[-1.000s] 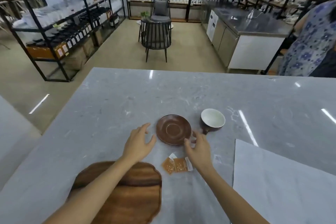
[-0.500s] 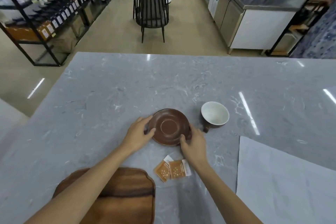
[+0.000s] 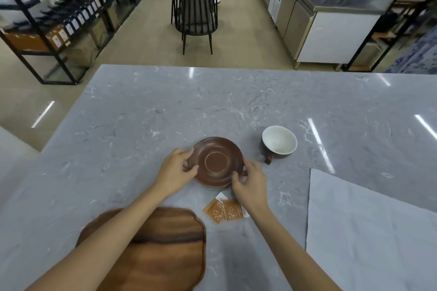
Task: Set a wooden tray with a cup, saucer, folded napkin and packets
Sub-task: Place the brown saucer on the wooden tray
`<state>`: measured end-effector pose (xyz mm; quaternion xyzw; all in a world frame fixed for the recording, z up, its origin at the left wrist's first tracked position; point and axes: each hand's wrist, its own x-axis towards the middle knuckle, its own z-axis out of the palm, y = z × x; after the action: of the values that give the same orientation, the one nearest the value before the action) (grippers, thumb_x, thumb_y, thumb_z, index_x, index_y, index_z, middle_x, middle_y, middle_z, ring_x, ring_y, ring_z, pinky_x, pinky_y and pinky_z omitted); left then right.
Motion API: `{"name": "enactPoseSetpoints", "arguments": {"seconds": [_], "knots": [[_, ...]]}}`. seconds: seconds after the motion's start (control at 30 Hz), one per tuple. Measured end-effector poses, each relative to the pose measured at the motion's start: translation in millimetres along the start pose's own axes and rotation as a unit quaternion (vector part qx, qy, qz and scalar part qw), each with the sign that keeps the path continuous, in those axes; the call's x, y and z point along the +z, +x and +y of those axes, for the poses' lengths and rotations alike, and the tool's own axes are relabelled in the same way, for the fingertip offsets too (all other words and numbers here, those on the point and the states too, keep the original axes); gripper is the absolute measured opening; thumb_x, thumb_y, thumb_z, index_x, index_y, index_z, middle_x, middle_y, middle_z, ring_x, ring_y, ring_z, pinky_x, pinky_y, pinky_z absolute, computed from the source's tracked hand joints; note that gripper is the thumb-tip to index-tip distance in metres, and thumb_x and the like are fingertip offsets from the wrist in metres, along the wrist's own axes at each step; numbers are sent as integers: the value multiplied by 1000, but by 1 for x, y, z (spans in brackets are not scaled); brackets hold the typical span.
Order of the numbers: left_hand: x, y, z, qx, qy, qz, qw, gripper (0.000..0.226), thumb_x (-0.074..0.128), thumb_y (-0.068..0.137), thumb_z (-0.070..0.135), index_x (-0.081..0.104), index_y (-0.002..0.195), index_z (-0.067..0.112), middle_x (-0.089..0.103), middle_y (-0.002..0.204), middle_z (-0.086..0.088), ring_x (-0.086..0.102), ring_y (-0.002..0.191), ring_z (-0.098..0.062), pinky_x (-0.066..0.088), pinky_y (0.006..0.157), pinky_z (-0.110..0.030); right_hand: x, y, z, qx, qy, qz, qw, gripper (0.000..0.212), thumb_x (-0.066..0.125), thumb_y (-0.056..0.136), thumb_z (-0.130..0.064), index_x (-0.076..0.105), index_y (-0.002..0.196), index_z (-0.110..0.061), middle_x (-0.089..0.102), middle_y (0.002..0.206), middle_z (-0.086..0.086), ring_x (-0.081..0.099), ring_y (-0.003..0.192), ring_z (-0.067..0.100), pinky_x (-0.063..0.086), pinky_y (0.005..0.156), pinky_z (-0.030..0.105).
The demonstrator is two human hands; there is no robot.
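A brown saucer (image 3: pixel 216 162) lies in the middle of the grey marble table (image 3: pixel 165 111). My left hand (image 3: pixel 176 172) grips its left rim and my right hand (image 3: pixel 250 183) grips its near right rim. To the right of the saucer stands a brown cup (image 3: pixel 279 143) with a white inside, its handle toward me. Two orange packets (image 3: pixel 224 210) lie just below my right wrist. The wooden tray (image 3: pixel 160 250) sits at the near edge, partly under my left forearm. A large pale napkin (image 3: pixel 369 231) lies unfolded at the right.
Beyond the table's far edge are a black chair (image 3: pixel 194 9), black shelving with bottles (image 3: pixel 59 14) at the left and a steel counter (image 3: pixel 328 19) at the right. A person's patterned sleeve (image 3: pixel 423 52) shows at the far right edge.
Both hands moved from near the saucer onto its rim and now grip it from both sides. The camera tilted further down toward the table.
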<state>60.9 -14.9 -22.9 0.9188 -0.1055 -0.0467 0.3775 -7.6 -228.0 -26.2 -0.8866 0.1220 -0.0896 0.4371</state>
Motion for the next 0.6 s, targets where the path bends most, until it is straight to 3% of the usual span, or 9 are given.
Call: {"name": "enactPoseSetpoints", "arguments": {"seconds": [0.17,0.33,0.47,0.6], "knots": [[-22,-30,0,-6,-19,25,999,64,78,86,22,53,144,12,58,108,0,66,83,-11,59,89,-31,1,-23,-16,-21,3,3,1000,49,67,90,-12,64,137,-24,61,107,-4,67,92,16,53,88,28],[-44,-62,-6,2,-40,52,998,63,80,84,20,56,141,13,57,97,5,64,79,-5,54,79,-14,7,-52,-34,-34,13,9,999,50,68,90,-12,63,138,-24,68,115,-3,69,90,9,43,79,5],[-56,-91,-12,4,-53,65,996,62,77,87,20,53,143,14,52,95,11,63,78,-3,48,74,-4,9,-78,-50,-39,32,13,999,48,68,89,-9,64,135,-21,71,121,1,70,91,9,45,74,3],[-66,-118,-18,3,-51,67,996,63,75,89,20,50,146,12,53,99,8,63,81,-5,49,79,-7,13,-103,-61,-38,37,3,999,46,67,90,-7,64,134,-21,71,114,-1,71,90,10,45,71,-1]]}}
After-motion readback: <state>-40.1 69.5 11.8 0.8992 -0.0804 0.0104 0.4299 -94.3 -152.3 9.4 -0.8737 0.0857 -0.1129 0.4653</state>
